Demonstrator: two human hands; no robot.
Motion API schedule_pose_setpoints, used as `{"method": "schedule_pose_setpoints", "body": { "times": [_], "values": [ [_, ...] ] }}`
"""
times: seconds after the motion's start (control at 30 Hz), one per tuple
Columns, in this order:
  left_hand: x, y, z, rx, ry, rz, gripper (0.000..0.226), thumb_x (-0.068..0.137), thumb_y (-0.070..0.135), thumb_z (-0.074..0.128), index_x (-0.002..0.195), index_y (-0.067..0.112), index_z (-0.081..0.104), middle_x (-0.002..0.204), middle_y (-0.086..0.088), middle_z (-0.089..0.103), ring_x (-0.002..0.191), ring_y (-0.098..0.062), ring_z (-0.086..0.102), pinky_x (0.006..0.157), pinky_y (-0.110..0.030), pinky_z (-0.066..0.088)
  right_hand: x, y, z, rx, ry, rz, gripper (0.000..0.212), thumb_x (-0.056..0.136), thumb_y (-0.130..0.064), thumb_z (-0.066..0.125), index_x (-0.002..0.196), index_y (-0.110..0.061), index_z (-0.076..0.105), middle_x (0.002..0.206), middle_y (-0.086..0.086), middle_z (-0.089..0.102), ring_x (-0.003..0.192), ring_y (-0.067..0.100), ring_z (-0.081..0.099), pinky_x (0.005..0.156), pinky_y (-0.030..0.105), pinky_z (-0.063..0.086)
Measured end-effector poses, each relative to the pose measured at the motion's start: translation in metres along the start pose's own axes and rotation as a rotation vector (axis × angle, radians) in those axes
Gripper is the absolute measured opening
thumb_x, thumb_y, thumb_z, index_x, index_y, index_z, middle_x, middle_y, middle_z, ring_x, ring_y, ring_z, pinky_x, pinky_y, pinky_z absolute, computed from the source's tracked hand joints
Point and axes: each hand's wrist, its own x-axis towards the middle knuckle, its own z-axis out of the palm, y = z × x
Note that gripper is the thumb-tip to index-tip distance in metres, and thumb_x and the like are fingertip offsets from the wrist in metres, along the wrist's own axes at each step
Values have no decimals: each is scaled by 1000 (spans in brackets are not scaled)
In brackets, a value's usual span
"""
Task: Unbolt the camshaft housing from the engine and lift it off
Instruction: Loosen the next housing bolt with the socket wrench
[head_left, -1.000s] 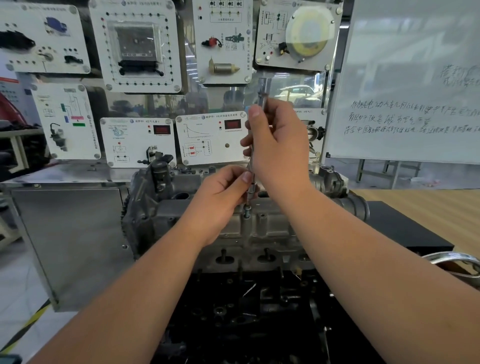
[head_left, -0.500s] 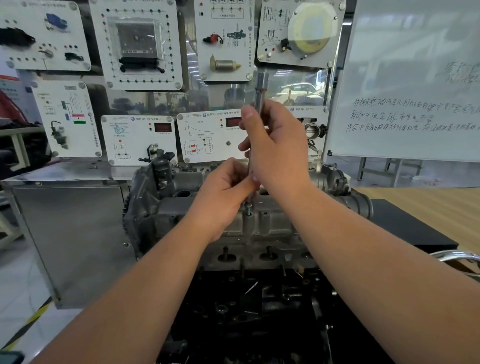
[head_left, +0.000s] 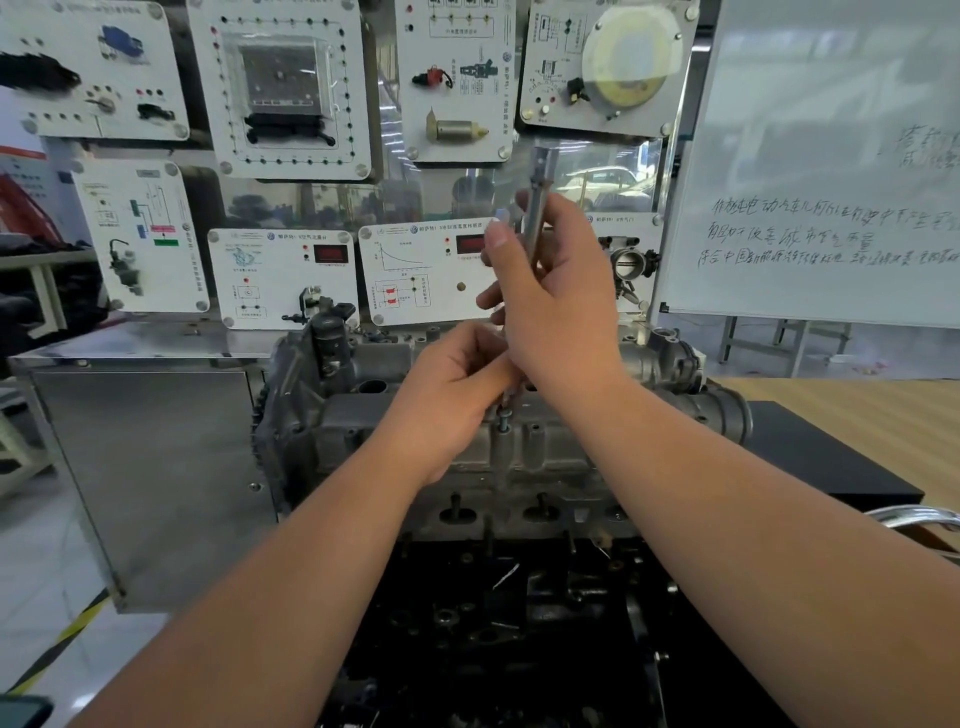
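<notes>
The grey camshaft housing (head_left: 540, 452) sits on top of the dark engine block (head_left: 519, 623) in the middle of the view. A long metal socket driver (head_left: 537, 197) stands nearly upright over a bolt (head_left: 503, 422) on the housing's top. My right hand (head_left: 556, 301) grips the driver's shaft high up, its top end sticking out above my fingers. My left hand (head_left: 457, 384) pinches the driver's lower end just above the bolt. The bolt's shank shows above the housing. The driver's tip is hidden behind my left fingers.
White training panels (head_left: 283, 275) with gauges hang behind the engine. A metal cabinet (head_left: 150, 467) stands to the left, a whiteboard (head_left: 831, 182) to the right. A wooden table (head_left: 883, 410) and a black box (head_left: 810, 457) lie right of the engine. A chrome handle (head_left: 914, 519) pokes in at the right edge.
My right hand has slid up the driver and the tool has risen. The bolt stands higher out of the housing than a second ago. My left hand stays at the lower end.
</notes>
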Motion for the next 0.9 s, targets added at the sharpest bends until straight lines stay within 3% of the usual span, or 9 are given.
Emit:
{"method": "schedule_pose_setpoints", "body": {
  "times": [0.1, 0.2, 0.27, 0.4, 0.5, 0.6, 0.67, 0.8, 0.9],
  "values": [
    [0, 0, 0, 34, -3, -1, 13, 78, 51, 69, 79, 39, 69, 72, 5, 64, 66, -13, 53, 67, -34, 45, 0, 0, -1, -33, 76, 5, 20, 103, -30, 55, 99, -12, 62, 74, 2, 67, 63, 15, 66, 59, 40, 56],
    [0, 1, -2, -49, -66, -60, 22, 99, 40, 53, 101, 30, 73, 84, 7, 72, 81, -9, 66, 81, -28, 54, 3, -2, -3, 12, -10, 81, 28, 107, -29, 48, 97, -10, 66, 74, -2, 71, 57, 10, 64, 52, 27, 51],
    [0, 0, -3, -93, -81, -85, 26, 100, 33, 50, 108, 21, 71, 93, 5, 77, 93, -10, 72, 87, -26, 57, 3, -5, -4, 68, -79, 140, 31, 108, -29, 44, 96, -10, 66, 75, 1, 72, 54, 11, 65, 45, 26, 49],
    [0, 0, 1, -76, -13, -66, 19, 93, 36, 59, 93, 27, 75, 93, 1, 76, 91, -16, 71, 96, -47, 57, 3, -6, -5, 58, -90, 154, 30, 108, -30, 44, 101, -12, 67, 80, 1, 72, 56, 9, 65, 44, 28, 50],
    [0, 0, 2, -31, 20, -30, 15, 85, 48, 68, 81, 36, 75, 81, 5, 73, 83, -22, 63, 95, -59, 53, 3, -3, -8, -119, -5, 33, 26, 103, -27, 56, 122, -12, 65, 81, -8, 69, 65, 4, 70, 57, 31, 58],
    [-1, 1, 3, -26, 42, -11, 18, 77, 52, 70, 81, 35, 74, 79, 3, 70, 80, -25, 55, 81, -50, 48, 1, -3, -7, -138, -2, -27, 27, 102, -23, 54, 125, -15, 65, 84, -10, 71, 73, 2, 72, 69, 36, 61],
    [-1, 2, 2, -33, 13, -29, 16, 85, 48, 68, 86, 35, 77, 85, 2, 72, 85, -25, 61, 86, -47, 51, -1, -4, -6, -127, -51, -22, 29, 104, -22, 50, 129, -11, 62, 92, -8, 73, 75, 4, 73, 71, 38, 62],
    [-2, 2, -1, -104, -80, -76, 34, 98, 33, 48, 91, 38, 81, 87, 10, 77, 87, -3, 72, 86, -25, 58, -2, -5, -8, -132, -67, -5, 38, 107, -20, 44, 143, -8, 50, 95, -5, 72, 79, 5, 73, 72, 33, 61],
    [-2, 3, 0, -67, -90, -64, 35, 99, 31, 49, 85, 38, 81, 77, 11, 75, 79, 0, 70, 83, -22, 58, -4, -5, -9, -73, -56, 19, 41, 106, -19, 45, 147, -15, 42, 94, -5, 72, 79, 5, 73, 68, 32, 61]
  ]
}}
